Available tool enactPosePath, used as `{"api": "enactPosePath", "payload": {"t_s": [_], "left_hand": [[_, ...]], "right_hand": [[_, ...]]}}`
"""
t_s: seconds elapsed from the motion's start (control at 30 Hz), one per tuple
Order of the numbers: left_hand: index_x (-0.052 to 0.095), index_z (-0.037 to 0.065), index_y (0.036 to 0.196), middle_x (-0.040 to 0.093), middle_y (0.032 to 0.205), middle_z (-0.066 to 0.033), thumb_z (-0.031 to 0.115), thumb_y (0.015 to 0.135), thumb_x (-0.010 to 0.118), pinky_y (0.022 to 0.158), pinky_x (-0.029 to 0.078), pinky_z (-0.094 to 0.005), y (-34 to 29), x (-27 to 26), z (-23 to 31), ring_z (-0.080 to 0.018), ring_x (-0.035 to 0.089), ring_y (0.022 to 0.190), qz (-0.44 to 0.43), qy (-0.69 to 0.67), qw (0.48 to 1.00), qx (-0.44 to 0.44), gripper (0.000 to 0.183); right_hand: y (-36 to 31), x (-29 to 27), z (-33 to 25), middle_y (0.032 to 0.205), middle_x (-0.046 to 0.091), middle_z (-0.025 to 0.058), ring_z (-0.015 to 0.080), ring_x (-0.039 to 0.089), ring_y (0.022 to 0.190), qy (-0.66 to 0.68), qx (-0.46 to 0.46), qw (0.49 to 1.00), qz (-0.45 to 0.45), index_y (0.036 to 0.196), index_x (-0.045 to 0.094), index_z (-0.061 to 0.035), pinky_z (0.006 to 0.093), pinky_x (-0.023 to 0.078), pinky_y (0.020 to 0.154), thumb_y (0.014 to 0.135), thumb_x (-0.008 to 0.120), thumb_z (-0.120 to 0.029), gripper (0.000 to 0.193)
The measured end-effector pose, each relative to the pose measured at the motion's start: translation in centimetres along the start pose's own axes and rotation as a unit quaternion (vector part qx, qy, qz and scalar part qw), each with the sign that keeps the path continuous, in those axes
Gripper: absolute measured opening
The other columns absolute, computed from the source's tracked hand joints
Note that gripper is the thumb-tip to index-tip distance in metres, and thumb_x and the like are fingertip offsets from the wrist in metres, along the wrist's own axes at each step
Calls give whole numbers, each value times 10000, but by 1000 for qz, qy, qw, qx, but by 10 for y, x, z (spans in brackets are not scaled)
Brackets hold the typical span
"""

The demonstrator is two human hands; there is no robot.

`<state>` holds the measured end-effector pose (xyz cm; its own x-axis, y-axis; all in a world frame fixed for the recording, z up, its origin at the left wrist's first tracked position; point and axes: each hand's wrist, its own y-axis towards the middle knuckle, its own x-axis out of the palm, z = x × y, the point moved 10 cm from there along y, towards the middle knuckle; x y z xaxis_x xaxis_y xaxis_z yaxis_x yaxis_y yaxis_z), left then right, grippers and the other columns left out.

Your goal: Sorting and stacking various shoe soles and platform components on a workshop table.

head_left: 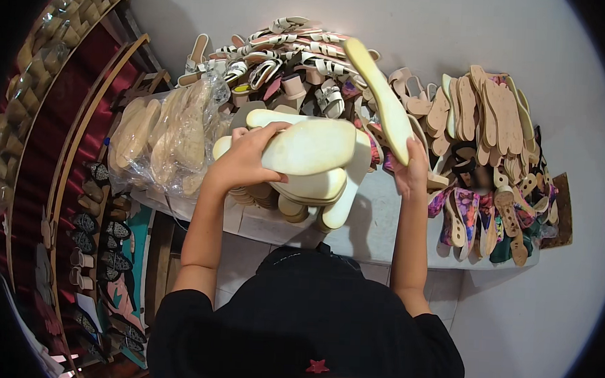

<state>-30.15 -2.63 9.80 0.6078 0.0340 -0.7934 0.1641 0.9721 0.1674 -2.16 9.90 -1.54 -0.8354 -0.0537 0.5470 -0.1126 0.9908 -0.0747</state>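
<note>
My left hand (246, 158) is closed around the heel end of a pale cream shoe sole (311, 147), held over a stack of similar soles (309, 186). The fingers wrap over its upper edge and the thumb lies along the lower one. On the right, my right hand (411, 170) grips the lower end of another cream sole (380, 91). That one is raised and tilted, its far end pointing up and left, apart from the stack. Both forearms reach up from below. The lower part of the stack is partly hidden by the upper soles.
Strappy white sandals (281, 63) are heaped along the back of the white table (374, 239). Plastic-wrapped soles (177, 133) lie left. Tan soles (491, 116) and flowered shoe parts (463, 216) crowd the right end. A shoe rack (99, 200) stands at the far left.
</note>
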Motion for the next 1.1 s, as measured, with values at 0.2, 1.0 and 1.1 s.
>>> {"api": "enactPosePath", "payload": {"t_s": [0.2, 1.0, 1.1], "left_hand": [[550, 164, 1138, 579, 1108, -32, 272, 385, 853, 896, 258, -359, 1, 17, -8, -235, 482, 1033, -47, 42, 993, 100, 819], [554, 174, 1149, 553, 1093, -28, 216, 368, 848, 966, 261, -399, 5, 45, -28, -247, 465, 1090, -129, 92, 984, 82, 835], [561, 147, 1138, 591, 1072, -40, 210, 375, 837, 998, 250, -417, 5, 51, -36, -243, 504, 1077, -164, 130, 977, 38, 814]], "right_hand": [[-17, 30, 6, 1201, 520, 159, 235, 579, 1026, -43, 0, 998, -47, 1351, 219, -3, 369, 529, 815, 815, 546, 26, 628], [-11, 74, 4, 1159, 477, 208, 271, 486, 1078, -445, -61, 888, -95, 1251, 364, 63, 353, 401, 918, 555, 774, -326, 896], [-10, 117, -7, 1154, 470, 199, 294, 483, 1066, -641, -165, 734, -152, 1248, 386, 75, 366, 390, 930, 528, 759, -353, 918]]}}
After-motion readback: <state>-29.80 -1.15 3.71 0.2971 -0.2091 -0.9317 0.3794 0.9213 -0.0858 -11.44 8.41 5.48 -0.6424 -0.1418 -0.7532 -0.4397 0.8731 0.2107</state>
